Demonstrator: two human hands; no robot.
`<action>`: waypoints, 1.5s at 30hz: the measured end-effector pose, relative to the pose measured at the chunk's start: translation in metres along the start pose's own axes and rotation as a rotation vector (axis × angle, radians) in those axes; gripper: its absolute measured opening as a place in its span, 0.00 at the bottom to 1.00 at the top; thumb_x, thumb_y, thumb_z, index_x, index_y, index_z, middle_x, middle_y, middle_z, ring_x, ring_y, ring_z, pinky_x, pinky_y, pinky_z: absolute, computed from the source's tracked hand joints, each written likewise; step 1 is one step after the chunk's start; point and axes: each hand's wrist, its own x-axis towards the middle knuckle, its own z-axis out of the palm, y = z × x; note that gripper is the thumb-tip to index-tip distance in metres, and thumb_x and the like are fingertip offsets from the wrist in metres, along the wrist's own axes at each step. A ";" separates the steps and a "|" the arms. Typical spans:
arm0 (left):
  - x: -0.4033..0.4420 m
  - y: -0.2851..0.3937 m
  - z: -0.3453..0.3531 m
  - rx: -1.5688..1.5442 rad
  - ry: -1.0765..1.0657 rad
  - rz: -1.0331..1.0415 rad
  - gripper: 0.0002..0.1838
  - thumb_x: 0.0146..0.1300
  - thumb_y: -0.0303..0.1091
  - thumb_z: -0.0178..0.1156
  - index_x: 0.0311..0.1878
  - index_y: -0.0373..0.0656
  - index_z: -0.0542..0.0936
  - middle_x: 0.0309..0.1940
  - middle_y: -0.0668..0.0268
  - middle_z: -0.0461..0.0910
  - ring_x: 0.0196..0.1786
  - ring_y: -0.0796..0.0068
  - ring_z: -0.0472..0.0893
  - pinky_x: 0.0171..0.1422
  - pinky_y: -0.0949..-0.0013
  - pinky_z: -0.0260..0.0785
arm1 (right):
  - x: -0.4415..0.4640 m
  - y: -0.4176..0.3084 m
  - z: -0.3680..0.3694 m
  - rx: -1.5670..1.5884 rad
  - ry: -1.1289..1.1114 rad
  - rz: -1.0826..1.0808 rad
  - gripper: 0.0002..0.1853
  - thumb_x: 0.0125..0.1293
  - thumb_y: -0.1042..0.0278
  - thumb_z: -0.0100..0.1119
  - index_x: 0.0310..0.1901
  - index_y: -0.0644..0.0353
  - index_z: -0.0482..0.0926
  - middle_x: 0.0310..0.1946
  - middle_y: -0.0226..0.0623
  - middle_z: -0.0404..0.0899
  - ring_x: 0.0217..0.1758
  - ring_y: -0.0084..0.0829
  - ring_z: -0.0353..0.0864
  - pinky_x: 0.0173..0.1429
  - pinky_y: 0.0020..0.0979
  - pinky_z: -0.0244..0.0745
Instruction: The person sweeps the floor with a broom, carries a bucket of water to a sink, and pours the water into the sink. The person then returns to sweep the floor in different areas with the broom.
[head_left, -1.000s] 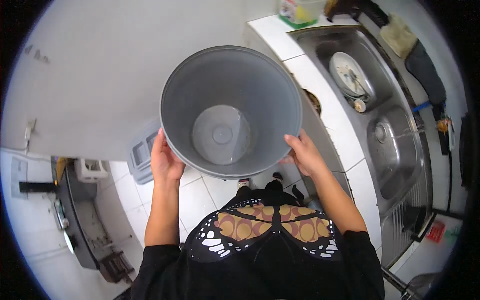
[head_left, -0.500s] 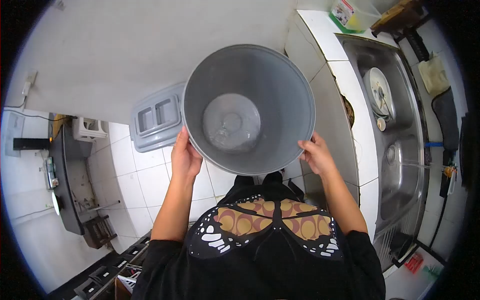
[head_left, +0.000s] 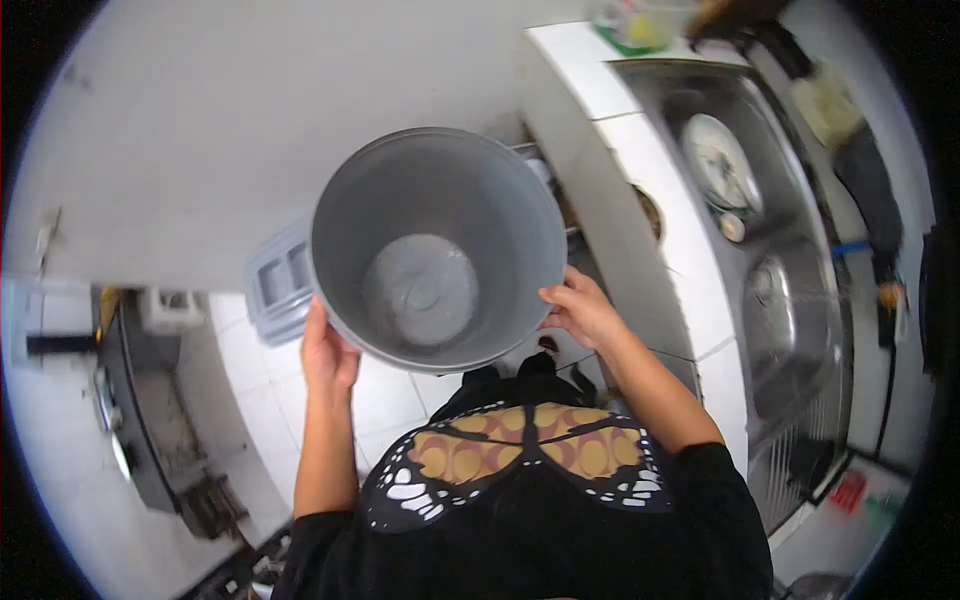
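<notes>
A large round grey bucket (head_left: 440, 190) is held up in front of me, its mouth tilted toward the camera. A little clear liquid seems to lie on its bottom. My left hand (head_left: 328, 352) grips the lower left of the rim, fingers partly hidden behind the wall. At the lower right of the rim my right hand (head_left: 580, 308) pinches the edge between thumb and fingers. Partly behind the bucket on the left is a grey lid (head_left: 276, 290) with recessed panels.
On the right, a white tiled counter (head_left: 655, 150) holds a steel double sink (head_left: 790, 340). A white plate (head_left: 715, 155) and a small cup (head_left: 732, 228) sit in its far basin. Water runs into the near basin. A dark table (head_left: 150, 420) stands at left.
Both hands and the bucket have swung right, then back left and slightly down in view. The surroundings shifted likewise as the camera turned. The grip on the rim is kept.
</notes>
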 end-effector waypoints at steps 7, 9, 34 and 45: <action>-0.001 0.036 0.159 0.503 -0.440 0.200 0.09 0.58 0.31 0.54 0.39 0.38 0.71 0.32 0.66 0.77 0.31 0.81 0.77 0.35 0.80 0.71 | -0.069 -0.048 -0.030 0.240 0.019 -0.279 0.22 0.63 0.59 0.48 0.53 0.65 0.62 0.44 0.38 0.73 0.40 0.30 0.77 0.43 0.36 0.76; 0.003 0.042 0.204 0.627 -0.565 0.221 0.09 0.55 0.31 0.59 0.36 0.39 0.70 0.25 0.69 0.74 0.25 0.84 0.74 0.28 0.81 0.70 | -0.089 -0.049 -0.042 0.289 0.045 -0.414 0.24 0.65 0.52 0.42 0.54 0.62 0.61 0.45 0.37 0.71 0.40 0.30 0.76 0.44 0.34 0.75; -0.129 -0.236 0.564 1.536 -1.295 0.558 0.18 0.43 0.39 0.68 0.16 0.43 0.68 0.12 0.68 0.71 0.16 0.81 0.71 0.17 0.78 0.63 | -0.180 -0.026 -0.195 1.255 0.388 -0.816 0.20 0.65 0.49 0.31 0.43 0.56 0.67 0.33 0.36 0.72 0.29 0.31 0.71 0.23 0.25 0.62; -0.164 -0.300 0.589 1.763 -1.438 0.768 0.19 0.42 0.43 0.66 0.15 0.34 0.77 0.13 0.61 0.76 0.14 0.72 0.74 0.21 0.71 0.69 | -0.179 -0.020 -0.215 1.407 0.344 -0.747 0.22 0.62 0.48 0.36 0.46 0.59 0.63 0.35 0.53 0.68 0.24 0.30 0.71 0.17 0.20 0.61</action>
